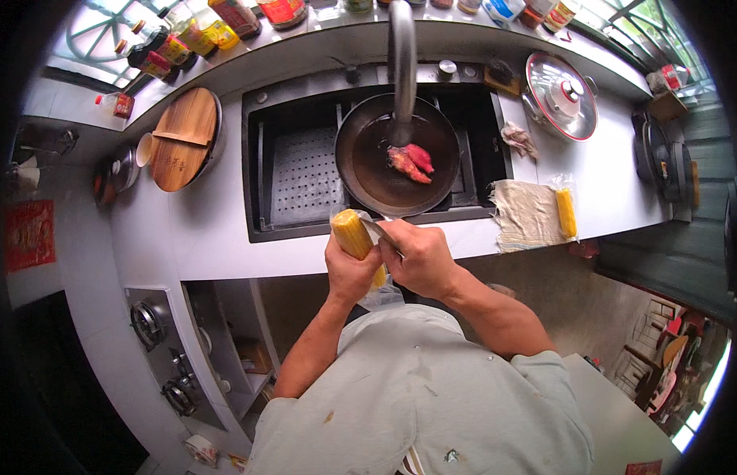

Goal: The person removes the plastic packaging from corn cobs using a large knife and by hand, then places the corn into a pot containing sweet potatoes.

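Observation:
My left hand (pixel 352 270) is wrapped around a yellow corn cob (pixel 355 235), whose upper end points towards the sink. Clear plastic wrapping (pixel 334 215) clings around the cob and hangs below it. In my right hand (pixel 421 256) is a knife (pixel 378 231), its metal blade against the plastic at the cob's right side; the handle is hidden by my fingers. Just beyond my hands, a dark wok (pixel 368 184) with liquid in it rests over the black sink (pixel 251 178). Reddish pieces of food (pixel 411 161) lie in the liquid below the faucet (pixel 402 77).
Another plastic-wrapped corn cob (pixel 565 214) lies on the right counter beside a beige cloth (pixel 526 211). Farther back stand a glass-lidded pot (pixel 561 98) and a crumpled rag (pixel 519 141). A wooden lid (pixel 185 139) covers a pan at left. Bottles (pixel 149 59) line the window ledge.

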`<state>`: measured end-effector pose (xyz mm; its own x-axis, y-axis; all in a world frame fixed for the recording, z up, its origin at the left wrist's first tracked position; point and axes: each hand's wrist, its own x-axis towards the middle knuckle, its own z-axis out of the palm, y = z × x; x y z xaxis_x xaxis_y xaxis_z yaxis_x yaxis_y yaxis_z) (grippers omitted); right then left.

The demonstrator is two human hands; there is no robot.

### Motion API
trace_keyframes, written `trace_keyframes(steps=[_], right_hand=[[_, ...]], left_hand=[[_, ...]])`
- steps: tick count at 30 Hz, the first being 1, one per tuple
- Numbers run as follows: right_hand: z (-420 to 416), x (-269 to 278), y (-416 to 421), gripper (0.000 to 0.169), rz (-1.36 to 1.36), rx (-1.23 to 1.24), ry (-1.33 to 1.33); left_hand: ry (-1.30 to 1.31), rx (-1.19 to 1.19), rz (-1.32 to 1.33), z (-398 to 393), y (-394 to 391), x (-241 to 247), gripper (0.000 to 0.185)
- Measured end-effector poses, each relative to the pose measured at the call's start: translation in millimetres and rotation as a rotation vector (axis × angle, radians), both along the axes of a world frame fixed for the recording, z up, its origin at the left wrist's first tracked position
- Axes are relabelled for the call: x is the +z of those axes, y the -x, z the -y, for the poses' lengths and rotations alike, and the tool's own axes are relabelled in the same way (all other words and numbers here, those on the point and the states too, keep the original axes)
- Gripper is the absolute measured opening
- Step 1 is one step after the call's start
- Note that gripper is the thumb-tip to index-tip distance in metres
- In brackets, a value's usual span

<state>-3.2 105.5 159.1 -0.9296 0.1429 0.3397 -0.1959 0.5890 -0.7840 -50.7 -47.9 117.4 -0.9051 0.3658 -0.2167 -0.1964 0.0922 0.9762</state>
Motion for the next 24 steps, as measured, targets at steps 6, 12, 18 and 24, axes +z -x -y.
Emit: trace_keyframes(steps=[6,12,18,24], right_hand=[[19.9,-0.4,31.6,0.022,0.095,0.035,0.141],[37.3,-5.0,54.0,0.010,0.086,0.051,0.160],[59.0,-0.2,72.3,0.006,0.104,0.045,0.142],[78.3,2.2,90.0,0.007,0.127,0.058,0.018]], left_hand=[[0.073,-0.004,-0.054,24.5,29.4,-1.7,0.042],[0.094,0.014,-0.132,48.8,45.1,-10.1,0.043],[0.182,0.057,-0.224,63.0,52.2,2.3,0.040],[0.189,0.080,-0.263,89.5,62.6,0.3,0.039]])
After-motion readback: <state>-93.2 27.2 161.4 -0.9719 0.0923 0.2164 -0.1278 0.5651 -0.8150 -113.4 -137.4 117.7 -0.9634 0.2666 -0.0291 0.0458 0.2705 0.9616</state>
